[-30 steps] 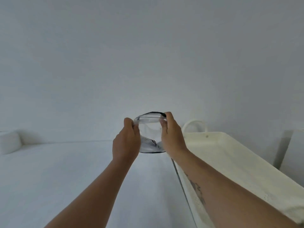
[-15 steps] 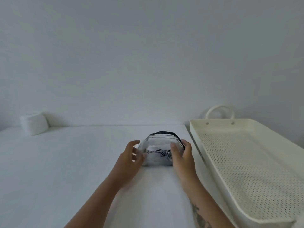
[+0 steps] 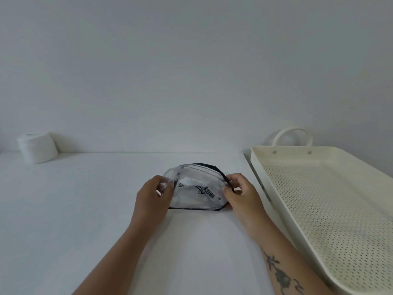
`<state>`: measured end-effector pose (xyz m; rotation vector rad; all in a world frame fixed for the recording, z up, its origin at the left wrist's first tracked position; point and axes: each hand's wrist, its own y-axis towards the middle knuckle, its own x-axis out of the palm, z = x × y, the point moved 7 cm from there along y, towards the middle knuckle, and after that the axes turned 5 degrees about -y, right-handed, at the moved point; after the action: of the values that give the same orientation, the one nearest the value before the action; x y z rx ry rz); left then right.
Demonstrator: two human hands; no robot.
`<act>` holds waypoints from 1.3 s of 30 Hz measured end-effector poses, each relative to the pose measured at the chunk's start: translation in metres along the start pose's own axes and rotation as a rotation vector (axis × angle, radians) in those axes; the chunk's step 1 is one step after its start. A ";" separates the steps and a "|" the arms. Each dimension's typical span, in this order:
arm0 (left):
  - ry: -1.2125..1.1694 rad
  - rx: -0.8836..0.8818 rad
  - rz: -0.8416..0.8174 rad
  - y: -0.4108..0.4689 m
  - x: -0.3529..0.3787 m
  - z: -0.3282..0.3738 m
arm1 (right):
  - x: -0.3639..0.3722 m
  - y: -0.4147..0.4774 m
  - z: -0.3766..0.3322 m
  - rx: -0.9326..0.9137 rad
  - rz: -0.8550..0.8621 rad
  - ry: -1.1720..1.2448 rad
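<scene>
A small clear plastic pouch (image 3: pixel 195 188) with black trim rests on the white table (image 3: pixel 85 209) in the middle of the head view. Something white with a black zigzag print shows through its side. My left hand (image 3: pixel 152 195) pinches the pouch's left end between thumb and fingers. My right hand (image 3: pixel 239 193) pinches the black-edged right end. The pouch's mouth is held apart between the two hands.
A cream perforated tray (image 3: pixel 331 209) with a loop handle (image 3: pixel 292 135) fills the right side, close to my right forearm. A white roll (image 3: pixel 37 147) stands at the far left against the wall. A plain wall closes off the table's far edge.
The pouch has come down from mid-air onto the table. Both hands shifted from holding it up to pinching its two ends, and the view has tilted down.
</scene>
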<state>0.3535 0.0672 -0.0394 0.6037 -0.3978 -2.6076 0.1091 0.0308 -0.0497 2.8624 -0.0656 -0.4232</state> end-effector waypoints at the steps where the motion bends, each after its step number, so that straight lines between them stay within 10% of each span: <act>1: -0.032 -0.014 -0.051 -0.001 0.003 -0.001 | -0.001 0.001 0.001 -0.017 0.029 -0.006; 10: -0.464 -0.250 -0.553 -0.008 0.016 -0.011 | -0.016 0.007 0.016 0.001 0.238 0.038; 22: -0.840 -0.361 -0.754 -0.016 0.019 -0.006 | -0.005 0.006 0.013 0.100 0.014 0.264; 39: -0.095 0.034 -0.040 0.008 -0.017 -0.001 | -0.014 0.003 0.012 0.038 0.121 0.225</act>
<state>0.3701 0.0681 -0.0318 0.5053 -0.4653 -2.6794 0.0926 0.0258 -0.0562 2.9026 -0.2070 -0.0760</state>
